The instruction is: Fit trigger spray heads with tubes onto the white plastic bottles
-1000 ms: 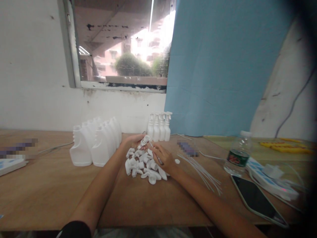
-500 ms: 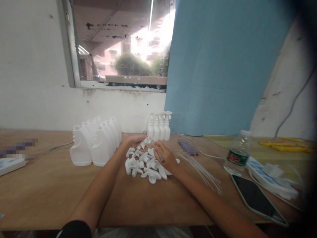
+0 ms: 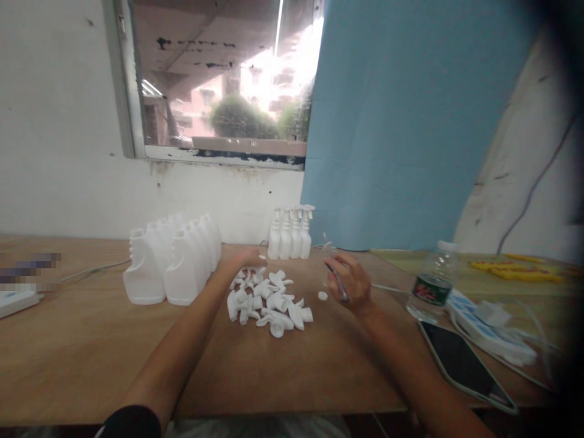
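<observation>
On the table's far side, my left hand (image 3: 249, 260) is curled, its back toward me and its fingers mostly hidden. A small white part, apparently of a trigger spray head (image 3: 262, 258), shows at its edge. Just below lies a pile of white trigger spray heads (image 3: 269, 298). To the right of the pile, my right hand (image 3: 353, 281) is closed round a slim dark tool (image 3: 340, 286), whose exact kind I cannot make out. Small whitish bits (image 3: 327, 245) show near the tool's far end. A white disc (image 3: 322, 296) lies on the table beside this hand.
White jugs without caps (image 3: 182, 267) stand at left, and several white spray bottles (image 3: 292, 234) stand at the back. On the right are a water bottle (image 3: 431, 286), a phone (image 3: 465, 362), a power strip (image 3: 490, 331) and yellow items (image 3: 515, 272).
My right hand has moved right, away from the left hand, with the tool in it. My left hand has turned over, back up. The thin white tubes are now hidden by my right hand and arm.
</observation>
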Demonstrator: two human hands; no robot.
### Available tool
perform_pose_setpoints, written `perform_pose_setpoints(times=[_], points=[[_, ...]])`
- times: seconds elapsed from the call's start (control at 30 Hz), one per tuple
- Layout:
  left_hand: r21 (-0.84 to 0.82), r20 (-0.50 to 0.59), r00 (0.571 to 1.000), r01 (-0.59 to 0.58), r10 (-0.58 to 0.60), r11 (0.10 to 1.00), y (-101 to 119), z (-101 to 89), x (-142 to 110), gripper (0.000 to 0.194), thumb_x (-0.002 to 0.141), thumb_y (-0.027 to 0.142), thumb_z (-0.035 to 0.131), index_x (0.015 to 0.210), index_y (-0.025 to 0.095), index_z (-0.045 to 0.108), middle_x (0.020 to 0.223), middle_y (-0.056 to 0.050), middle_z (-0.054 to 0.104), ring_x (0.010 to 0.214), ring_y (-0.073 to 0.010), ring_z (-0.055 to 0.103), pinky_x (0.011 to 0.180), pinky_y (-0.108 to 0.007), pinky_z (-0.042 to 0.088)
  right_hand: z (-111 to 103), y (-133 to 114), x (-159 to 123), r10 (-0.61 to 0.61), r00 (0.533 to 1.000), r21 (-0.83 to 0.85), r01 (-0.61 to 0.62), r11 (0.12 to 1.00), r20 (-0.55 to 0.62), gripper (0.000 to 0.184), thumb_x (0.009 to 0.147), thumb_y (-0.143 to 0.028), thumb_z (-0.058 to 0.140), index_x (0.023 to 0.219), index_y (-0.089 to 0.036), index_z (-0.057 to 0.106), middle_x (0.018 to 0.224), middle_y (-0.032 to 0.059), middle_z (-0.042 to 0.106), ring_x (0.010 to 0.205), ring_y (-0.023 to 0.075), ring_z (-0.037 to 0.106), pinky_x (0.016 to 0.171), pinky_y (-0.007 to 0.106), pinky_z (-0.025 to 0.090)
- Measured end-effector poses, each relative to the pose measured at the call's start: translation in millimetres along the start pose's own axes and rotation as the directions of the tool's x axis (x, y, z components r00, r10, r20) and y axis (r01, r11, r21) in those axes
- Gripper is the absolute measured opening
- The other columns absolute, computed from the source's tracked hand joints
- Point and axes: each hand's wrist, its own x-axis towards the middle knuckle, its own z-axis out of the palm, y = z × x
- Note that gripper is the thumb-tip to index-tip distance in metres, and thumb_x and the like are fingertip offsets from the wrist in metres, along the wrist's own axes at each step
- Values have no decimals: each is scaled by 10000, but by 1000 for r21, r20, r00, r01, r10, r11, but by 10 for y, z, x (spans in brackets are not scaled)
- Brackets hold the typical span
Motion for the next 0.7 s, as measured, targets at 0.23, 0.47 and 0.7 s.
perform_pose_setpoints(times=[0.23,0.47,0.7], points=[[103,4,1000,-6,6,995,29,-12,-18,294,783,363,561,937,122,629,863,-98,706,627,-173,659,549,-236,514,-173,24,-217,451,874,261,-399,879,-182,371,771,-186,611,1136,-217,555,1062,71,620,953,219,619,836,391,512],[141,11,1000,17,-18,990,4,-10,-15,329,795,374,555,995,121,616,915,-105,704,615,-163,651,555,-250,520,-82,187,-267,913,173,857,-442,-264,370,240,752,-282,632,973,-197,592,796,6,629,682,123,604,659,270,525],[189,54,998,6,-17,982,-26,-51,-32,345,774,398,580,963,113,630,879,-112,707,658,-183,654,592,-258,523,-10,467,-538,799,64,683,-562,-466,598,175,689,-267,563,774,-143,653,694,46,643,605,126,592,548,223,498]])
